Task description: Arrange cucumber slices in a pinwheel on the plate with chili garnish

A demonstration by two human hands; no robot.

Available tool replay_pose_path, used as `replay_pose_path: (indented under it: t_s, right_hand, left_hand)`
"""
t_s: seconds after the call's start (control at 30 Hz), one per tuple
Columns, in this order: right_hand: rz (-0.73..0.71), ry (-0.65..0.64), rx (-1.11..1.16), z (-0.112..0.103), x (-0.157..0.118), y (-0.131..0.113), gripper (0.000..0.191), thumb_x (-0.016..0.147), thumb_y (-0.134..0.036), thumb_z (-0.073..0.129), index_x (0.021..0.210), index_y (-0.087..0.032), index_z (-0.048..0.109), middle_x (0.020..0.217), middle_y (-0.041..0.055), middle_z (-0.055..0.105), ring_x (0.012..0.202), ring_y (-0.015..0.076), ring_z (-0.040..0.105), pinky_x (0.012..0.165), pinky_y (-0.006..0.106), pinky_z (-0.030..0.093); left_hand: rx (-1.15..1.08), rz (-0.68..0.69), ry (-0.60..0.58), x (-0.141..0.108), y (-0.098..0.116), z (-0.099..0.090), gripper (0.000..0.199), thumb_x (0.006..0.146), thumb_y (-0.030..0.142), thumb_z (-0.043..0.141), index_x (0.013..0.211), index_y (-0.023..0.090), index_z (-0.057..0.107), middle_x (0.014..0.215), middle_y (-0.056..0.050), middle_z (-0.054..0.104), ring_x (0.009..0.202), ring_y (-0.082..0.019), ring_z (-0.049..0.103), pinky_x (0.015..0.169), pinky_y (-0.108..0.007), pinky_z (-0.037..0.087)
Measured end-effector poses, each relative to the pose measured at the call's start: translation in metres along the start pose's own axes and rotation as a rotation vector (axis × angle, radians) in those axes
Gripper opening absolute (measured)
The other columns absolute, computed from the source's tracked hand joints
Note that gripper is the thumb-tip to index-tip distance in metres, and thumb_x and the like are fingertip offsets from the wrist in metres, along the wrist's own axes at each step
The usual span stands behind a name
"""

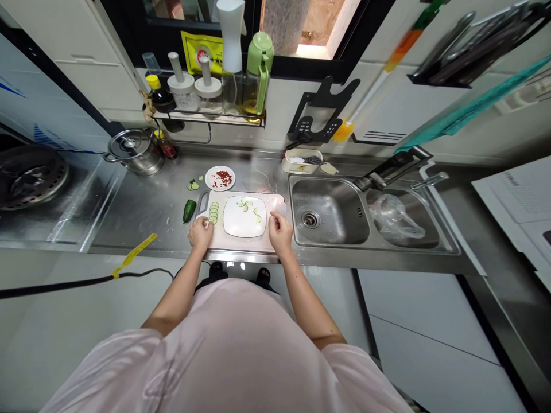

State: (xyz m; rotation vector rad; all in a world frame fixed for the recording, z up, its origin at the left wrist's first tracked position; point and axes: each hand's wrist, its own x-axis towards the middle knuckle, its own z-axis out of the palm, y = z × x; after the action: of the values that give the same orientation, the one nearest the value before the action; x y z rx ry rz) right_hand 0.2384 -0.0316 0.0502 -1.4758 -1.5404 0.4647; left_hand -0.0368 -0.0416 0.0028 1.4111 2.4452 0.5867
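Note:
My left hand (200, 233) is at the left edge of the pale cutting board (218, 240), its fingers curled against the lower end of a row of overlapping cucumber slices (214, 211). On the board lies a white rectangular plate (243, 225) with several thin cucumber pieces (245, 203) arranged at its top and another piece (257, 215) at its right. Beside the plate's right edge, my right hand (280, 232) is closed with thumb and fingertips together. What either hand pinches, if anything, is too small to tell. Left of the board is a piece of cucumber (189, 210).
Behind the board stands a round plate (220, 178) with chopped red bits, next to small green trimmings (193, 184). A lidded pot (136, 151) is at the back left. The sink (329, 210) lies to the right, a plastic bag (396, 216) in its second basin. A condiment shelf (206, 116) hangs above.

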Motion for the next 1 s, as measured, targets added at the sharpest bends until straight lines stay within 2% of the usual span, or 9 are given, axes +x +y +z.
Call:
replay_pose_path:
  t_s: [0.17, 0.5, 0.77, 1.0]
  right_hand:
    - [0.025, -0.007, -0.005, 0.0016, -0.0021, 0.0016, 0.031, 0.091, -0.034, 0.044, 0.104, -0.016, 0.066, 0.093, 0.0096, 0.070, 0.081, 0.0194, 0.064, 0.078, 0.034, 0.051]
    - [0.041, -0.006, 0.004, -0.0010, -0.0029, 0.0043, 0.031, 0.090, -0.033, 0.046, 0.104, -0.015, 0.067, 0.091, 0.0095, 0.070, 0.078, 0.0192, 0.063, 0.076, 0.033, 0.051]
    - [0.031, -0.005, 0.003, 0.0048, -0.0032, 0.0062, 0.031, 0.091, -0.034, 0.046, 0.104, -0.016, 0.067, 0.090, 0.0092, 0.070, 0.077, 0.0187, 0.063, 0.075, 0.033, 0.051]
    - [0.041, -0.023, -0.002, 0.0084, -0.0021, 0.0043, 0.031, 0.090, -0.035, 0.045, 0.103, -0.016, 0.067, 0.088, 0.0088, 0.069, 0.075, 0.0186, 0.062, 0.074, 0.032, 0.050]
  left_hand:
    - [0.057, -0.067, -0.030, 0.0010, 0.0081, -0.0018, 0.030, 0.082, 0.043, 0.056, 0.102, 0.022, 0.063, 0.099, -0.010, 0.066, 0.102, -0.030, 0.057, 0.089, -0.043, 0.036]
    - [0.053, -0.069, -0.037, 0.0049, 0.0082, 0.0049, 0.029, 0.082, 0.044, 0.055, 0.098, 0.022, 0.063, 0.106, -0.012, 0.065, 0.104, -0.032, 0.056, 0.092, -0.047, 0.033]
    - [0.054, -0.067, -0.022, 0.0035, 0.0097, 0.0045, 0.023, 0.082, 0.040, 0.055, 0.094, 0.022, 0.062, 0.105, -0.010, 0.066, 0.104, -0.030, 0.056, 0.091, -0.045, 0.034]
    - [-0.088, -0.134, -0.033, 0.0033, 0.0100, 0.0059, 0.017, 0.082, 0.036, 0.056, 0.092, 0.024, 0.059, 0.095, -0.004, 0.069, 0.096, -0.024, 0.061, 0.088, -0.038, 0.038]
